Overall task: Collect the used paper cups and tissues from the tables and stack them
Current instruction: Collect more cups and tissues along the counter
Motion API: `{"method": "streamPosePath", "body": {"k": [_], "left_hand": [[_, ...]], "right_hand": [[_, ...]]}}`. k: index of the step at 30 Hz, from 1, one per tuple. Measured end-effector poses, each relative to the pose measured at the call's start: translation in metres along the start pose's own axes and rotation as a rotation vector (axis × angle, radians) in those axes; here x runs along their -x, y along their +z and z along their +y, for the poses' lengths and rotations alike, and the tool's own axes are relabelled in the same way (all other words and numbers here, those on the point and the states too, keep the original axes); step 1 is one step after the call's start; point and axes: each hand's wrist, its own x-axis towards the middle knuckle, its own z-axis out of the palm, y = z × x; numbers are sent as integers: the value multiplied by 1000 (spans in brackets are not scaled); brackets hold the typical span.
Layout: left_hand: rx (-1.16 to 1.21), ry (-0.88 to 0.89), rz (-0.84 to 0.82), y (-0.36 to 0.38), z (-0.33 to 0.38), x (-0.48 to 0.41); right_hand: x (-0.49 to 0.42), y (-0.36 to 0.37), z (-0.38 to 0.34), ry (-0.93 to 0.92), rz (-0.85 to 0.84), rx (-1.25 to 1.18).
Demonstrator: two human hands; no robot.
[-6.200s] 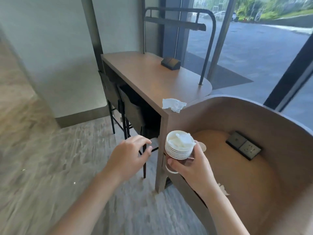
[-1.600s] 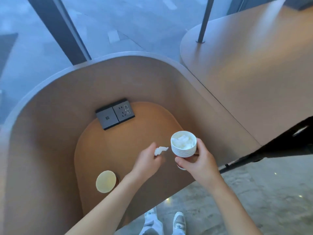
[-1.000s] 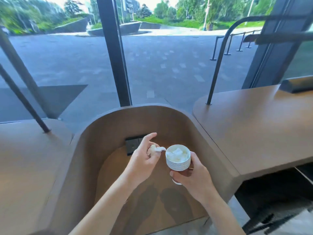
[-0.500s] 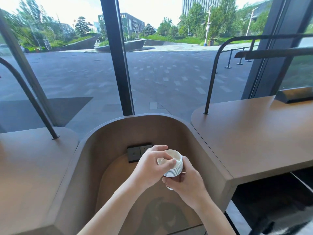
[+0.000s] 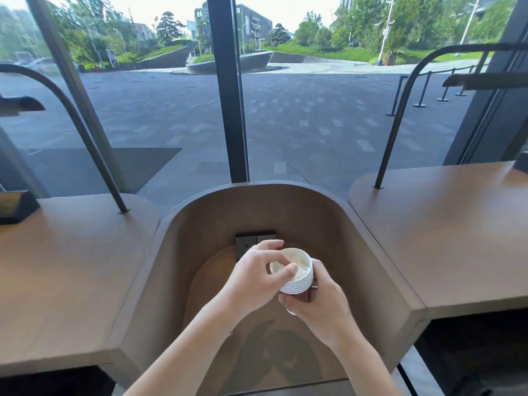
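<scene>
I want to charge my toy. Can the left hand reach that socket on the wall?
Probably yes. The socket sits just beyond the left hand, nothing between them. Its fingers are curled on the tissues in the cup stack, though, so they'd leave those first.

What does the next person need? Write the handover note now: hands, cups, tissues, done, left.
Left hand: fingertips in the top cup's mouth on the tissues; a pinch cannot be told.
Right hand: grips the cup stack low down, over the booth table.
Done: cups nested, tissues inside the top one.
Left: check the booth table under the arms, partly hidden; then other tables.
</scene>
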Motion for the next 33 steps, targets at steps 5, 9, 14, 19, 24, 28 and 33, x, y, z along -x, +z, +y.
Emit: {"method": "streamPosePath", "body": {"k": [5, 9, 14, 19, 24, 28, 33], "left_hand": [[12, -72, -83, -13, -9, 5], [194, -77, -2, -24, -21, 7], [262, -57, 280, -42, -50, 2], [46, -141, 336, -66, -90, 0], [-104, -256, 299, -68, -134, 16], [-144, -329, 282, -64, -161, 32], [-131, -416, 245, -55, -194, 43]], "right_hand": [[-7, 17, -4, -25, -40, 34], [-17, 30, 1, -12, -69, -4], [-30, 45, 1, -15, -94, -22], [-45, 59, 0, -8, -129, -36], [-62, 78, -3, -22, -158, -30], [-75, 97, -2, -17, -190, -21], [-89, 123, 12, 56, -257, -46]]}}
